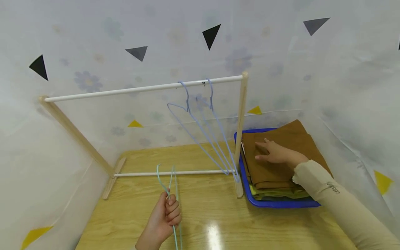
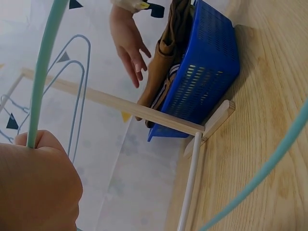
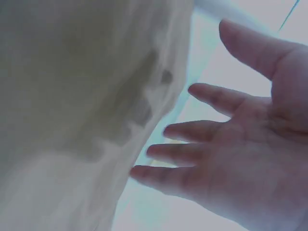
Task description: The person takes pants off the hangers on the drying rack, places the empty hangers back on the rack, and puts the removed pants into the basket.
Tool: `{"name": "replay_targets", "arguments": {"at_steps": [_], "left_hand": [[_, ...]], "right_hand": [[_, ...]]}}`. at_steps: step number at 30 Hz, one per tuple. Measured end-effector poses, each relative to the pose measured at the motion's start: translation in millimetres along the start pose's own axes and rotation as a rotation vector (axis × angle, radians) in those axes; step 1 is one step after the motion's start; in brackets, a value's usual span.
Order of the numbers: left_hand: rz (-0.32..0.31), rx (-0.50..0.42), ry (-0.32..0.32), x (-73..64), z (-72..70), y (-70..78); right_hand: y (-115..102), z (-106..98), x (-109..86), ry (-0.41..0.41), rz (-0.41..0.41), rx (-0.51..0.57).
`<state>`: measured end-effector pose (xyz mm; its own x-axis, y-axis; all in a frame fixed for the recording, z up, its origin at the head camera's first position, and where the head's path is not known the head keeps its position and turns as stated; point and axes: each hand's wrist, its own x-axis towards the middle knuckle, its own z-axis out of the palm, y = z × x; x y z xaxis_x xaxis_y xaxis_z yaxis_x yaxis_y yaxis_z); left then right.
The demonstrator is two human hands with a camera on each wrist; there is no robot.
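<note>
My left hand (image 1: 163,219) grips a mint-green clothes hanger (image 2: 45,62) with curled fingers, in front of a clothes rack. The hanger's hook points up and away from me in the head view; its lower part runs out of the frame. Over a folded brown garment (image 1: 281,172) my right hand (image 1: 276,152) is spread, fingers apart and holding nothing. That garment tops a stack in a blue basket (image 1: 281,204). In the right wrist view, the right hand's fingers stand beside a blurred stretch of fabric (image 3: 72,120).
The rack has a white top rail (image 1: 125,91) and wooden side posts. Two lavender hangers (image 1: 204,130) hang near its right end, close to the basket. A yellow-green folded cloth (image 1: 278,193) shows beneath the brown one. Patterned sheeting surrounds the wooden table (image 1: 109,222).
</note>
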<state>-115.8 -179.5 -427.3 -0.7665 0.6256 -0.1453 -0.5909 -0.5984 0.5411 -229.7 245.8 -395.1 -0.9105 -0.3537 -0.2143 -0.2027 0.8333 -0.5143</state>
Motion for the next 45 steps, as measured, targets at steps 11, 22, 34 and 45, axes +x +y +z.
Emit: {"name": "replay_targets", "arguments": {"at_steps": [11,22,34,45], "left_hand": [[-0.010,0.006,0.065,-1.0,4.5,0.6],[-0.029,0.015,0.054,-1.8,3.5,-0.1],[-0.033,0.010,0.035,1.4,3.5,-2.1],[-0.037,-0.007,0.013,2.6,4.7,-2.0]], "right_hand": [[-25,54,-47.8,0.043,0.057,-0.137],[-22,72,-40.5,-0.027,0.104,-0.138],[-13,75,-51.2,0.119,0.034,-0.117],[8,68,-101.3,0.314,0.235,-0.175]]}}
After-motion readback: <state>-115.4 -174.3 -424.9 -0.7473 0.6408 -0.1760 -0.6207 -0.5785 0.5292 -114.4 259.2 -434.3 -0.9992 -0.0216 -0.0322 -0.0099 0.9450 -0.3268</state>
